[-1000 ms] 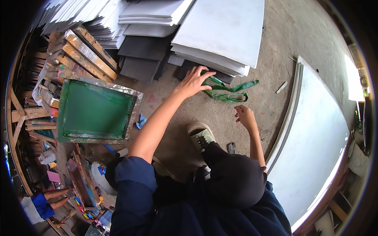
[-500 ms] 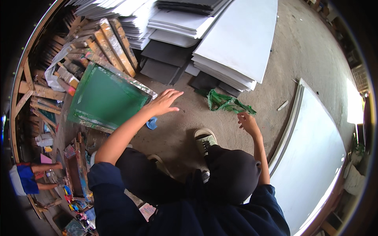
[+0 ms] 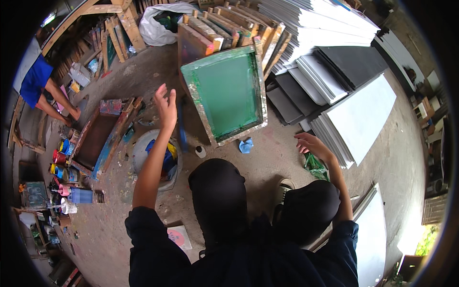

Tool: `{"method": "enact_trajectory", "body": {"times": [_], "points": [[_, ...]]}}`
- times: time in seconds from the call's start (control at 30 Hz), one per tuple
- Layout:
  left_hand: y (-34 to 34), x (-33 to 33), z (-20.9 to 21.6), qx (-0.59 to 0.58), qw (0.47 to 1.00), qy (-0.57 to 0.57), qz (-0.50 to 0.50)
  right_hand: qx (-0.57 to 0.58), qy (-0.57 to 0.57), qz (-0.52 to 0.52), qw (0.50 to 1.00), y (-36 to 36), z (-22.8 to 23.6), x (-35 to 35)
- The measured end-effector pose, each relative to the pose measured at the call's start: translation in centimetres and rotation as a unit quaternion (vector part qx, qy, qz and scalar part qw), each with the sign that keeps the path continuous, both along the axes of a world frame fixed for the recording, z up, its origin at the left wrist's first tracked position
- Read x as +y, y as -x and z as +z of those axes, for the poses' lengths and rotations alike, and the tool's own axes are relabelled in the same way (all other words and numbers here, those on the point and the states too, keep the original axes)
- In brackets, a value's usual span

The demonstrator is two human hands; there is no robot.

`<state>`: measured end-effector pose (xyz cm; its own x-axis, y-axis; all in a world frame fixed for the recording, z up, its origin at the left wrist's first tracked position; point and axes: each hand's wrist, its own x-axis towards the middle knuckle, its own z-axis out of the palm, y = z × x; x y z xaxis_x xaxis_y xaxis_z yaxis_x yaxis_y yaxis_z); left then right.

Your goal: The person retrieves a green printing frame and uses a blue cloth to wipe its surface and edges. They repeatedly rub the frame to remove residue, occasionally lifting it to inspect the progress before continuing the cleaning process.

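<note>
My left hand (image 3: 166, 109) is raised with its fingers apart and nothing in it, left of a green screen-printing frame (image 3: 224, 91). The frame's wooden border is smeared with paint, and it leans against a row of other wooden frames (image 3: 208, 32). Over the floor to its right, my right hand (image 3: 314, 145) hangs with loosely spread fingers and holds nothing. A crumpled green plastic sheet (image 3: 315, 166) lies below that hand, partly covered by it and my forearm. A crumpled blue scrap (image 3: 245, 145) rests on the floor at the frame's lower edge.
A grey bucket (image 3: 142, 143) with coloured cloth stands behind my left forearm. Stacked white sheets (image 3: 363, 119) lie at right. Farther left are a wooden trough-like frame (image 3: 98, 138), several paint pots (image 3: 60, 158) and another person's bare legs (image 3: 55, 103). A small white bottle (image 3: 201, 152) stands near my knee.
My view has turned left, bringing the bucket and paint pots into sight. My left hand, formerly by the frame's right edge, is now off its left side. Both hands stay empty.
</note>
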<state>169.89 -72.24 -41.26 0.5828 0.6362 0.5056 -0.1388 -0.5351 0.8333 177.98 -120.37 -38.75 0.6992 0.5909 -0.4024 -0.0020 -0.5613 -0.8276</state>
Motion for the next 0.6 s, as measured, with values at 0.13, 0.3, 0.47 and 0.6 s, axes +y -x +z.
{"method": "enact_trajectory", "body": {"times": [0.13, 0.3, 0.47, 0.6], "points": [[-3.7, 0.2, 0.1, 0.057, 0.986, 0.145, -0.065, -0.064, 0.007, 0.055, 0.996, -0.9, -1.4, 4.0], [-7.2, 2.0, 0.3, 0.059, 0.933, 0.309, -0.176, -0.064, -0.004, 0.069, 0.996, -2.6, -3.9, 7.3], [-8.8, 0.6, -0.3, 0.054, 0.919, 0.368, -0.134, -0.165, -0.022, 0.04, 0.985, -4.6, -9.4, 8.7], [-8.2, -3.2, 1.4, 0.074, 0.939, 0.327, -0.082, -0.393, -0.043, -0.03, 0.918, -7.5, -11.7, 11.1]]}}
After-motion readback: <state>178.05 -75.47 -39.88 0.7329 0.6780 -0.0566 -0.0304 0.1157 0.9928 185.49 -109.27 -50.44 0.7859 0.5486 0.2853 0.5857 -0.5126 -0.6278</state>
